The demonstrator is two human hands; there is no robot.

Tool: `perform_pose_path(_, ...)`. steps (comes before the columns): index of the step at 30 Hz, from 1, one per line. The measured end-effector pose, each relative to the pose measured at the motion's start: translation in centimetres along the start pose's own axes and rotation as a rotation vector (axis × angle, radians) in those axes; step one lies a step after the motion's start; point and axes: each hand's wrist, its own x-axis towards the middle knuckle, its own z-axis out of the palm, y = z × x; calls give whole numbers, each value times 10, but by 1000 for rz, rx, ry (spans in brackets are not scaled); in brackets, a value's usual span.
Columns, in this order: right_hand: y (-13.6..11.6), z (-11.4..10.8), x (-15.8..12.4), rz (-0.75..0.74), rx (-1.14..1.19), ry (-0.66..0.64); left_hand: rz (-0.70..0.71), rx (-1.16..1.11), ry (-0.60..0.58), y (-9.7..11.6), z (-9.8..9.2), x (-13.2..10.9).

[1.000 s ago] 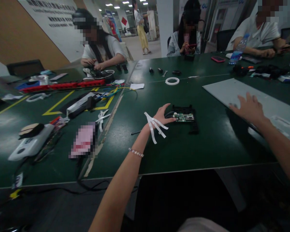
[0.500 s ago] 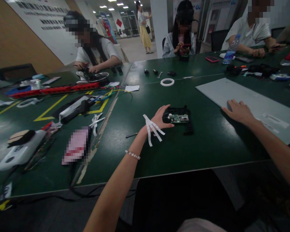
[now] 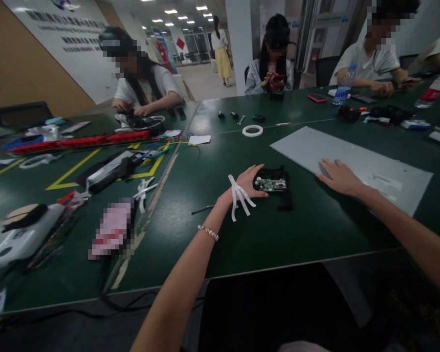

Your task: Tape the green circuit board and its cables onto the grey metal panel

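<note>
Green table (image 3: 308, 230) carries the circuit board (image 3: 271, 184), bright hall behind.

The one camera sat on the person's head at the near edge of the long dark green counter (image 3: 315, 230) and faced forward and down across it. Both bare forearms ran up from the bottom of the frame. The left hand (image 3: 247, 183) and right hand (image 3: 339, 177) were close in at mid-frame. A seated person in a white shirt (image 3: 146, 88) at the far side filled the top.
</note>
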Motion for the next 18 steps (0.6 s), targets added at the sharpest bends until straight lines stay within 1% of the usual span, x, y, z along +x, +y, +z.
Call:
perform_pose_path(3,-12,-4,0,-37,23,-2,21,0,12,1,0,-1)
perform_pose_path(7,-19,-4,2,-70,43,-14,30,-96,78,2,-2,-7)
perform_pose_path(13,-28,-5,5,-118,62,-35,55,-209,209,9,-16,-14)
perform_pose_path(18,-48,-10,3,-235,118,-38,88,-284,258,15,-25,-14)
